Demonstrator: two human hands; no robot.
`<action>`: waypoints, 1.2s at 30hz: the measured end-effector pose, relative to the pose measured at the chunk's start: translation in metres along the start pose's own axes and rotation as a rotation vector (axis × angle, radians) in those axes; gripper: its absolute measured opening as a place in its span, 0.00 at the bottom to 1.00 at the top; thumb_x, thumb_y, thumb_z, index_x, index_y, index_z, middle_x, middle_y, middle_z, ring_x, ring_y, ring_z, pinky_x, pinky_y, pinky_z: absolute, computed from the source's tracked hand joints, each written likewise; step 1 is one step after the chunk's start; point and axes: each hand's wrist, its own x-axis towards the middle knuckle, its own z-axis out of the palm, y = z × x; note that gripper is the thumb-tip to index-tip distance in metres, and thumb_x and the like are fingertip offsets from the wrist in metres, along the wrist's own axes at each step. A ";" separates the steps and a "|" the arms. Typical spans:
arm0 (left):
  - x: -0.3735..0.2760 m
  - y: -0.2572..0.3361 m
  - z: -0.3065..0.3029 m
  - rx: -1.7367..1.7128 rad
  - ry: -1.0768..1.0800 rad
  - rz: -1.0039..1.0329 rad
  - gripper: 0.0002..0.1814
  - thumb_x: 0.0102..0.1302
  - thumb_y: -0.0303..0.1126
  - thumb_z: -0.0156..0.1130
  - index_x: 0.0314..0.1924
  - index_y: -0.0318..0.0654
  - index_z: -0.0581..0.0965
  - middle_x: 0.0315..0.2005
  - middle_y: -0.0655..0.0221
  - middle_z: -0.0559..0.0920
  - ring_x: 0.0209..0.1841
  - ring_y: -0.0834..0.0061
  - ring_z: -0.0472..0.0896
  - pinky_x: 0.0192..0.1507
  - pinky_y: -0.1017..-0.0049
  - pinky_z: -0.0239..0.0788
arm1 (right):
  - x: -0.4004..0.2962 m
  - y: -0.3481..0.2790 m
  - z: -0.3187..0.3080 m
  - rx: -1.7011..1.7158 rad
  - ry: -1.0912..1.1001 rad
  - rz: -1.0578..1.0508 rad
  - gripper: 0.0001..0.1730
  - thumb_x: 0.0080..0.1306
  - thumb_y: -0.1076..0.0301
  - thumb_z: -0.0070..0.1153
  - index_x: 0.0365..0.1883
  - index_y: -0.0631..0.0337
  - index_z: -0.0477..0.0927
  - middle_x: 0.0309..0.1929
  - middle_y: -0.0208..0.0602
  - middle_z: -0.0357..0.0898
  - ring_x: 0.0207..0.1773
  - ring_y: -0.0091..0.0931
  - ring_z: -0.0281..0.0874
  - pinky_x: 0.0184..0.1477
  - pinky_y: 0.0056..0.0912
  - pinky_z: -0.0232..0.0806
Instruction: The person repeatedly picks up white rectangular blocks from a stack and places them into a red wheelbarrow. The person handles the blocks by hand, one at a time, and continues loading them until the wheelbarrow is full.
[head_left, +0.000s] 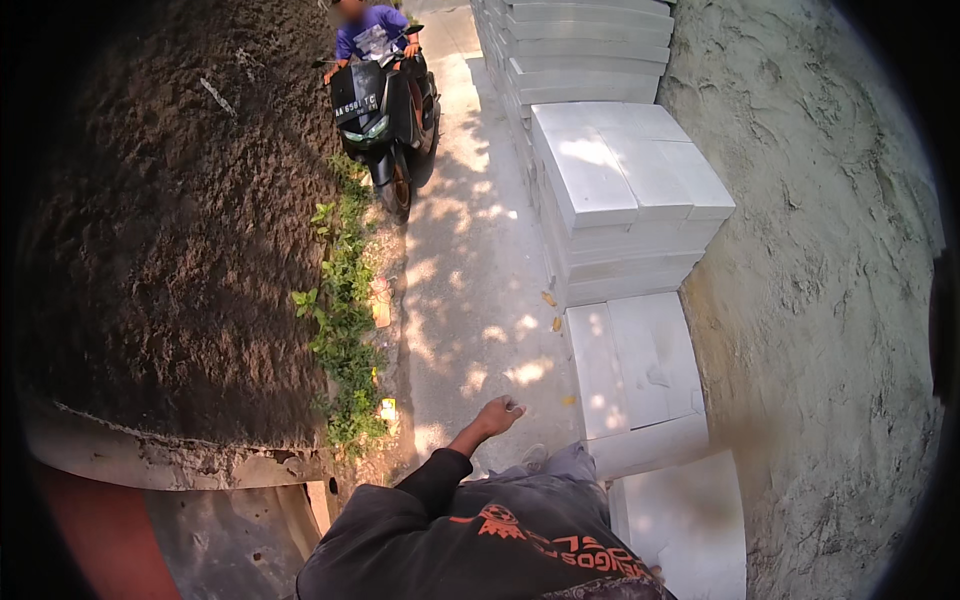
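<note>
My left hand (501, 416) is held over the concrete path, fingers curled in, and I see nothing in it. Of my right hand (657, 573), only a small part shows past the dark shirt, at the edge of a low white block (690, 517); whether it grips the block is hidden. Beside me on the right, more white rectangular blocks, which look like lightweight concrete, form a low stack (649, 360). Beyond it rises a higher stack (630, 169), with a taller stack (592, 52) farther along.
A person in a purple shirt (375, 34) is on a black motor scooter (382, 124) facing me on the path (480, 300). Green weeds (345, 360) and a rough earth bank (187, 262) border the left. A rough plastered wall (810, 300) runs along the right.
</note>
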 end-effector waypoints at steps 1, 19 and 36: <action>0.004 0.000 -0.002 -0.051 -0.006 -0.038 0.33 0.67 0.54 0.61 0.54 0.27 0.77 0.49 0.47 0.82 0.55 0.52 0.80 0.57 0.63 0.70 | 0.005 -0.007 -0.008 -0.022 0.025 0.014 0.41 0.61 0.29 0.54 0.65 0.46 0.70 0.66 0.48 0.68 0.66 0.51 0.65 0.56 0.62 0.63; 0.144 0.052 -0.037 -0.538 0.225 -0.313 0.26 0.70 0.49 0.61 0.56 0.34 0.77 0.46 0.64 0.83 0.45 0.73 0.81 0.47 0.72 0.72 | -0.030 -0.627 -0.523 1.534 -1.484 -0.750 0.62 0.65 0.26 0.49 0.80 0.52 0.31 0.78 0.63 0.36 0.79 0.56 0.41 0.70 0.66 0.55; 0.299 0.067 -0.148 -0.654 -0.011 -0.387 0.31 0.72 0.51 0.58 0.61 0.31 0.73 0.56 0.58 0.79 0.51 0.65 0.81 0.50 0.68 0.73 | -0.062 -0.696 -0.581 1.702 -1.471 -0.551 0.58 0.62 0.37 0.64 0.77 0.63 0.49 0.79 0.54 0.41 0.79 0.53 0.41 0.71 0.71 0.49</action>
